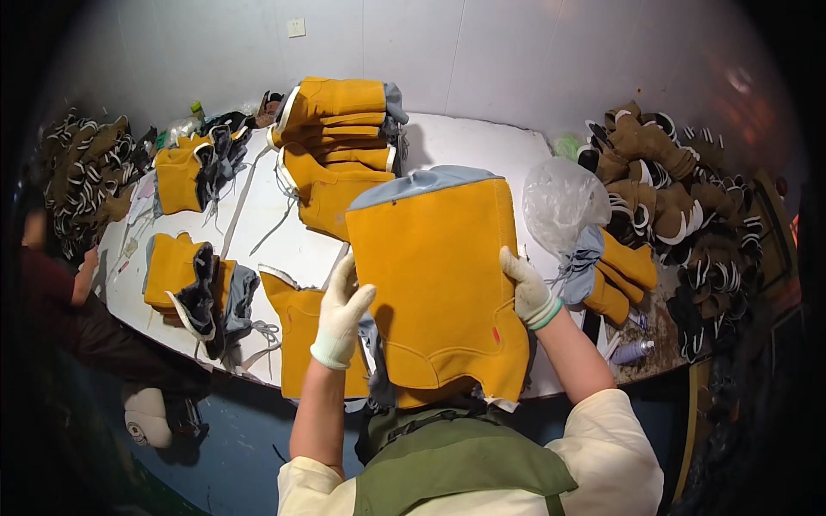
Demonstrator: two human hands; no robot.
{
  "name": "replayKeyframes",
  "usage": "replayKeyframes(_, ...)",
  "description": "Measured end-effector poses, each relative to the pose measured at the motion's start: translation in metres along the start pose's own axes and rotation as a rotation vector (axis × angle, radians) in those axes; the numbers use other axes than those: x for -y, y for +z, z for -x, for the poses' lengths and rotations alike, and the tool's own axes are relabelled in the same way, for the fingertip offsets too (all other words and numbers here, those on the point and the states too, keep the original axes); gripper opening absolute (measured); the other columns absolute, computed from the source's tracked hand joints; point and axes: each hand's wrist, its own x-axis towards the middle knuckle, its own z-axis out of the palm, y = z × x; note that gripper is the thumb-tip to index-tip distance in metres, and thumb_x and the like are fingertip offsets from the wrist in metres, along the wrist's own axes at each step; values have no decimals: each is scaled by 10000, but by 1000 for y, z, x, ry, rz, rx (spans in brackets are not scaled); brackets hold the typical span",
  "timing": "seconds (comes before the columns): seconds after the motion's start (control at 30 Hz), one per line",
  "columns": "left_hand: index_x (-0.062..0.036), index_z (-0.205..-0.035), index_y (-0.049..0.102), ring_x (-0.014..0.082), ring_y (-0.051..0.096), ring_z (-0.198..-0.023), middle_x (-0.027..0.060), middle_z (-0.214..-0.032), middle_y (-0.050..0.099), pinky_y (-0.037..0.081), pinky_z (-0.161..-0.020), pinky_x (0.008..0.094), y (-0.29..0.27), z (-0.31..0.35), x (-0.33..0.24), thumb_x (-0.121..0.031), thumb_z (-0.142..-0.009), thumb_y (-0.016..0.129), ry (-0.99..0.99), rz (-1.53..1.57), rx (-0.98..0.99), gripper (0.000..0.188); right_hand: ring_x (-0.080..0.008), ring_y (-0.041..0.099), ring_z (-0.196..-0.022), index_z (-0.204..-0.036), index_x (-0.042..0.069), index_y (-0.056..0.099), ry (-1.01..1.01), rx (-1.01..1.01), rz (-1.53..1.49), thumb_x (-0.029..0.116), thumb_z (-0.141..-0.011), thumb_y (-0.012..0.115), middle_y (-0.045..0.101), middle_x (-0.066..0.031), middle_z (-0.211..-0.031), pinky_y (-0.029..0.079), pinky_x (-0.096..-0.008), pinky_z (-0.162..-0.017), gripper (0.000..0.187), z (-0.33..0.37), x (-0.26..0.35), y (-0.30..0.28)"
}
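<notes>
A large mustard-yellow boot upper (434,267) with a grey lining along its top edge stands in front of me, its toe side toward my body. My right hand (531,297), in a white knit glove with a green cuff, grips its right edge, thumb in front and fingers hidden behind. My left hand (337,322), gloved the same way, is at the left edge with fingers and thumb apart; the thumb stands off the surface. Under and beside the left hand lies another yellow upper (301,331) with grey lining.
Stacked yellow uppers (335,99) stand at the back of the white table (465,138), with more piles (179,181) at left. Brown uppers (654,155) heap up at right, near a clear plastic bag (564,202) and a purple thread spool (632,351). A person (60,284) sits far left.
</notes>
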Motion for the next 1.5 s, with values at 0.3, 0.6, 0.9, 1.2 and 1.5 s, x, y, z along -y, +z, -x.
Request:
replayKeyframes(0.3, -2, -1321, 499, 257, 585, -1138, 110, -1288, 579, 484, -965, 383, -4, 0, 27, -303, -992, 515, -304, 564, 9, 446, -182, 593, -1115, -1332, -1, 510, -4, 23, -55, 437, -1020, 438, 604, -98, -1250, 479, -320, -971, 544, -33, 9, 38)
replayKeyframes(0.6, -33, -1379, 450, 306, 534, -1209, 132, -1353, 528, 437, -1030, 446, -46, 8, 40, -395, -1025, 419, -21, 797, -229, 507, -198, 627, -762, -917, -28, 633, -461, 106, 415, 413, -1038, 385, 672, -152, -929, 506, -298, -698, 520, 73, 19, 37)
replayKeyframes(0.9, -53, -1414, 404, 290, 476, -1262, 105, -1405, 476, 395, -1066, 450, -19, 33, 61, -437, -1023, 405, 19, 873, -324, 548, -104, 575, -842, -1084, -3, 605, -278, -366, 396, 84, -884, 685, 620, -28, -970, 478, -266, -752, 232, 39, -80, 49)
replayKeyframes(1.2, -36, -1335, 477, 249, 501, -1231, 92, -1348, 520, 409, -1064, 403, 2, 66, 81, -370, -1029, 447, -19, 678, -323, 454, -157, 601, -1000, -1166, 54, 561, -247, -459, -273, 331, -860, 747, 601, -14, -1083, 530, -323, -835, 453, -21, -80, 65)
replayKeyframes(1.5, -14, -1333, 469, 262, 480, -1267, 99, -1366, 511, 382, -1095, 415, -1, 68, 90, -364, -1027, 451, -47, 970, -158, 466, -219, 626, -1040, -1309, 56, 466, -92, -334, -375, 621, -845, 618, 580, -80, -1201, 587, -379, -830, 747, -25, -71, 57)
